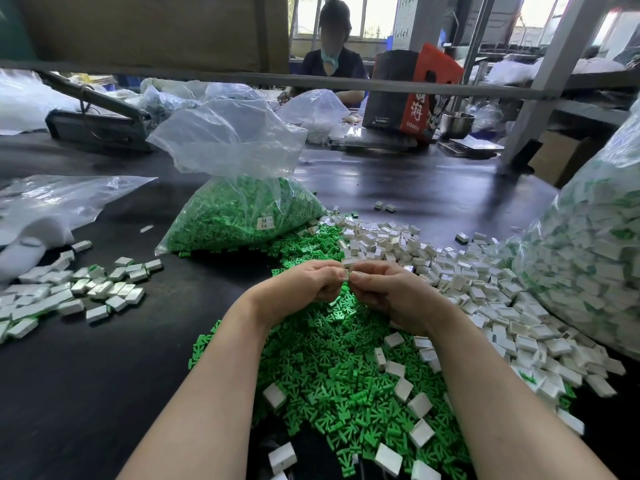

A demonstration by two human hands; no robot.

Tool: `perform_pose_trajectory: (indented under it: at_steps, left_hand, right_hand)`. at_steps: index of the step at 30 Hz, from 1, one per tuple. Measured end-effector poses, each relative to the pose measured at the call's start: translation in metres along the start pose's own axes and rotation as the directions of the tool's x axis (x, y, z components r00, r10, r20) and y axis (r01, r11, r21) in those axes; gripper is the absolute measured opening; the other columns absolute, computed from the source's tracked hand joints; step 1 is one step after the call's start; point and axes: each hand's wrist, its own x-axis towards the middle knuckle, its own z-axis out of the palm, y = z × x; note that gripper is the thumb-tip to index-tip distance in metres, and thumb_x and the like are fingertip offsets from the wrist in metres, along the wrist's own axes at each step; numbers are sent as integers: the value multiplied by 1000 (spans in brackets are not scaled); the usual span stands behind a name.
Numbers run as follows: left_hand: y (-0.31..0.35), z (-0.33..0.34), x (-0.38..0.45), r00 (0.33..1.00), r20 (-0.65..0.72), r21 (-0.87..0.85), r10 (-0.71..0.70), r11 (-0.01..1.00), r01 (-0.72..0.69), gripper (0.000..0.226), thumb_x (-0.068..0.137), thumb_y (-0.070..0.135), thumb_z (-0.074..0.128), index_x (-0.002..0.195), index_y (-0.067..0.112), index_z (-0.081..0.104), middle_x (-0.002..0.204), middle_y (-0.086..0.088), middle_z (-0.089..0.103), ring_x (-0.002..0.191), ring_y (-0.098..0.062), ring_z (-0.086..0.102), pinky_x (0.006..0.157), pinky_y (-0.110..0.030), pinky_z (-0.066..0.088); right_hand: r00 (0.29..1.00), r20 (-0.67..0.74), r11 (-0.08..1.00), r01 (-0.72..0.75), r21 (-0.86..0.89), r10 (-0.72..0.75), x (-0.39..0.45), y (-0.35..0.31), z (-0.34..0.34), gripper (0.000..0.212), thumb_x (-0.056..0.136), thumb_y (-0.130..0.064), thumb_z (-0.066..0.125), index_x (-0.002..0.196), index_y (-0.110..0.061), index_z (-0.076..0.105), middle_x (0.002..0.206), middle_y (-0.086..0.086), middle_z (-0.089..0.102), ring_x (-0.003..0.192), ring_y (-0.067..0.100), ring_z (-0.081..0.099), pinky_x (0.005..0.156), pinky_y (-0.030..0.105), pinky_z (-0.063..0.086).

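My left hand [304,285] and my right hand [388,292] meet above a heap of small green plastic pieces [332,368] on the dark table [104,375]. Between the fingertips of both hands sits a small white shell [346,271], pinched from each side. Whether a green piece is inside it cannot be seen. Loose white shells [485,299] lie in a spread to the right of my hands. A pile of joined white-and-green parts [69,292] lies at the left.
An open clear bag of green pieces [242,216] stands behind my hands. A large clear bag of white-and-green parts [588,265] fills the right edge. Empty plastic bags [52,202] lie at left. Another person [334,60] sits across the table beside a red-black carton [412,91].
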Motion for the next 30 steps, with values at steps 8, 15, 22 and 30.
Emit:
perform_pose_trajectory:
  at_steps: [8, 15, 22, 30]
  left_hand:
    - [0, -2, -1, 999, 35, 19, 8, 1000, -8, 33, 103, 14, 38, 71, 17, 41, 63, 4, 34, 58, -10, 29, 56, -22, 26]
    - [-3, -6, 0, 999, 42, 89, -22, 996, 18, 27, 104, 20, 41, 77, 18, 44, 65, 6, 36, 61, -11, 29, 63, -29, 26]
    - [-2, 1, 2, 997, -43, -73, 69, 995, -72, 31, 104, 14, 38, 75, 19, 48, 61, 11, 38, 54, -1, 35, 57, -13, 34]
    - [-1, 1, 3, 994, -81, -136, 74, 987, -84, 30, 104, 11, 36, 77, 17, 47, 64, 8, 37, 56, -1, 35, 59, -10, 36]
  right_hand:
    - [1000, 9, 1000, -9, -13, 9, -2, -3, 0, 51, 89, -24, 57, 106, 22, 44, 64, -5, 40, 54, 8, 28, 47, 16, 24]
    - [1000, -18, 999, -11, -39, 10, -2, -5, 3, 43, 87, -21, 58, 103, 18, 52, 62, -8, 44, 52, 0, 39, 47, 11, 34]
    - [991, -122, 996, 61, 68, -52, 1, -3, 5, 16, 89, -22, 56, 83, -9, 60, 64, -3, 41, 54, 7, 30, 48, 14, 28]
    - [977, -183, 993, 103, -62, -113, 4, -5, 10, 17, 94, -19, 52, 80, -11, 55, 63, -5, 43, 57, 9, 32, 53, 19, 27]
